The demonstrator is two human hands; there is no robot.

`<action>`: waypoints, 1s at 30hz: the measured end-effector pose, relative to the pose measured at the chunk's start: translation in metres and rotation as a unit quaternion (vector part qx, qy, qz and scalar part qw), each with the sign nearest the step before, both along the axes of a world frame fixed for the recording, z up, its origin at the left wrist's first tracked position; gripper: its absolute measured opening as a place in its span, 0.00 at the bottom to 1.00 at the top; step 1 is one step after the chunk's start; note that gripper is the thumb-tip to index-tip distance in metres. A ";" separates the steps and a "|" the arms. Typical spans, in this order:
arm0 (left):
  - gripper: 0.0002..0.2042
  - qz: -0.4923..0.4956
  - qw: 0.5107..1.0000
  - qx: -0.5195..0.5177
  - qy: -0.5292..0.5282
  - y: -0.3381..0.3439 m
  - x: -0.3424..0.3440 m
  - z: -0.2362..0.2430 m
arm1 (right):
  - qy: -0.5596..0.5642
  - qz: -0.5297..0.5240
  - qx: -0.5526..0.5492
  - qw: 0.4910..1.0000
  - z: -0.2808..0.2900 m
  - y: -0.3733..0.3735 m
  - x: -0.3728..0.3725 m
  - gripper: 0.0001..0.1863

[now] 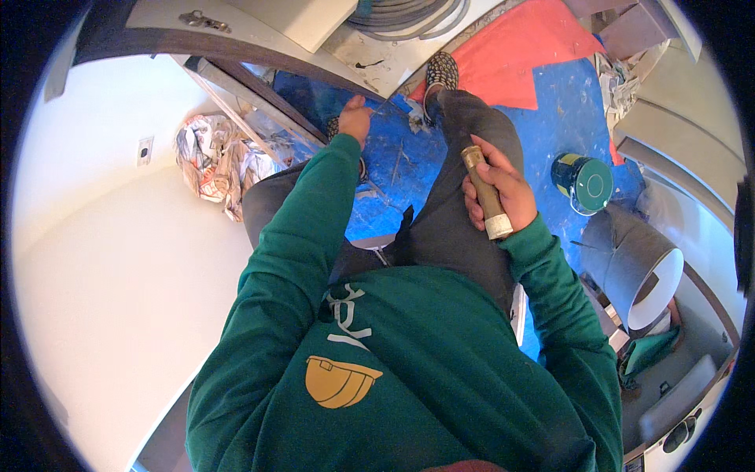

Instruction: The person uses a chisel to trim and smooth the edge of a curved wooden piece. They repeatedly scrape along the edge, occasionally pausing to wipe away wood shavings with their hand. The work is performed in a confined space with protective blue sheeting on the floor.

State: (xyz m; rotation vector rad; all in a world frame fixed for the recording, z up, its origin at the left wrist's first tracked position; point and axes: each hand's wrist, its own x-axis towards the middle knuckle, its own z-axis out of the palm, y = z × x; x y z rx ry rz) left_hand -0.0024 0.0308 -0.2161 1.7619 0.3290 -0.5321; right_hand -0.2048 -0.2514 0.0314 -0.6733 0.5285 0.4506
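My right hand is wrapped round a short brown cylinder with a pale, whitish lower end, held above my right thigh. Its exact kind does not show. Farther forward and to the left, my left hand reaches down beside the dark wooden frame. Its fingers look curled together; whatever they may grip is too small to make out. Beneath it spreads a blue floor covering with scraps and pale smears on it.
Crumpled paper is heaped at the left by a white wall. A green-lidded bucket stands right, near a grey lampshade-like cylinder. A red sheet lies ahead. Coiled grey hose or cable rests at the far side.
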 end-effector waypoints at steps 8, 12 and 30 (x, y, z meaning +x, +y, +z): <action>0.26 -0.072 0.994 0.077 0.002 0.017 0.015 -0.081 | 0.022 -0.011 0.030 0.999 0.002 -0.001 0.007 0.32; 0.17 -0.052 0.994 0.091 -0.018 0.031 0.014 -0.115 | 0.027 -0.004 0.044 0.999 0.005 0.000 0.012 0.32; 0.19 -0.076 0.993 0.049 0.073 -0.012 -0.001 -0.012 | 0.044 0.001 0.032 0.999 0.000 0.002 0.013 0.33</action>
